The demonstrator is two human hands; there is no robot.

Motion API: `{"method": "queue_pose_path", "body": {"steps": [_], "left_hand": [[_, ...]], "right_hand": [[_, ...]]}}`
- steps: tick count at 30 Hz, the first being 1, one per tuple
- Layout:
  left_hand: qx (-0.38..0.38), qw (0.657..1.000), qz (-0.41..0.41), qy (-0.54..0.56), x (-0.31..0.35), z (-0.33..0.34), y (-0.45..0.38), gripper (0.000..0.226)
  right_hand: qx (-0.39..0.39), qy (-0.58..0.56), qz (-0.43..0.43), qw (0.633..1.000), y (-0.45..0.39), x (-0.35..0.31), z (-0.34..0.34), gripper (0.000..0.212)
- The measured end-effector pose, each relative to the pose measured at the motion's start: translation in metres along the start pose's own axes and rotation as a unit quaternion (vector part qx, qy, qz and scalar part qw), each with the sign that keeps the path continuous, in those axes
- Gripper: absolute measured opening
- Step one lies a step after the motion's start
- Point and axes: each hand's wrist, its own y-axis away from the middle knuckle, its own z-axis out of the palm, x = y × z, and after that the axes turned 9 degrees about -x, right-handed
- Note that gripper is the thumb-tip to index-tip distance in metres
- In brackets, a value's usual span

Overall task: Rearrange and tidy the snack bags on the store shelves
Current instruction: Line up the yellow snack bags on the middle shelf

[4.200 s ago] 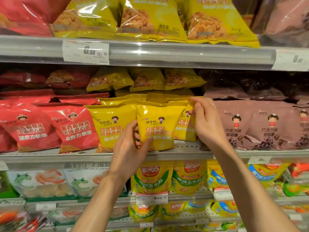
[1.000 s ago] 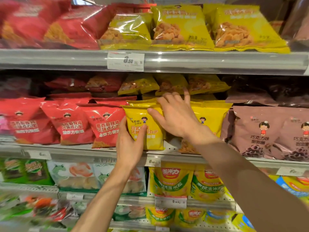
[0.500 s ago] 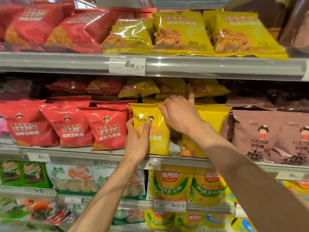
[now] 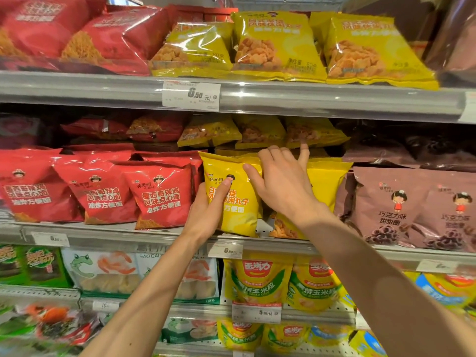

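Note:
A yellow snack bag (image 4: 239,212) stands upright at the front of the middle shelf (image 4: 154,237). My left hand (image 4: 208,212) grips its lower left edge, thumb across the bag's face. My right hand (image 4: 283,184) reaches over a second yellow bag (image 4: 327,181) to the right, its thumb against the first bag's upper right edge and its fingers curled over the top of the bags behind; what those fingers touch is hidden. More yellow bags (image 4: 260,131) lie flat further back.
Red snack bags (image 4: 159,197) stand left of the yellow ones and brown bags (image 4: 396,210) to the right. The top shelf holds red bags (image 4: 108,39) and yellow bags (image 4: 275,47). Lower shelves carry yellow corn bags (image 4: 257,282) and shrimp cracker bags (image 4: 108,271).
The view has tilted up slightly. My left hand keeps its grip on the front yellow bag, now standing straighter. My right hand has shifted a little to the right over the bags behind.

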Motion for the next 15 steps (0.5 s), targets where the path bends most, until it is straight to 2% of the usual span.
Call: {"method": "queue_pose_path", "body": {"steps": [5,8,13,15], "left_hand": [[0.024,0.999,-0.037,-0.028,0.011,0.006,0.005,0.073],[0.029,0.996,-0.067,-0.048,0.018,0.01,0.008,0.081],[0.06,0.995,-0.056,-0.054,0.011,0.011,0.008,0.078],[0.088,0.994,-0.013,-0.065,0.006,0.012,0.01,0.083]], "right_hand": [[-0.009,0.012,0.018,1.0,-0.006,-0.002,0.001,0.055],[0.011,0.015,0.023,1.0,-0.006,-0.003,0.007,0.053],[0.069,-0.013,0.006,0.998,0.007,-0.002,0.012,0.06],[0.1,-0.027,0.005,0.995,0.018,0.002,0.011,0.059]]}}
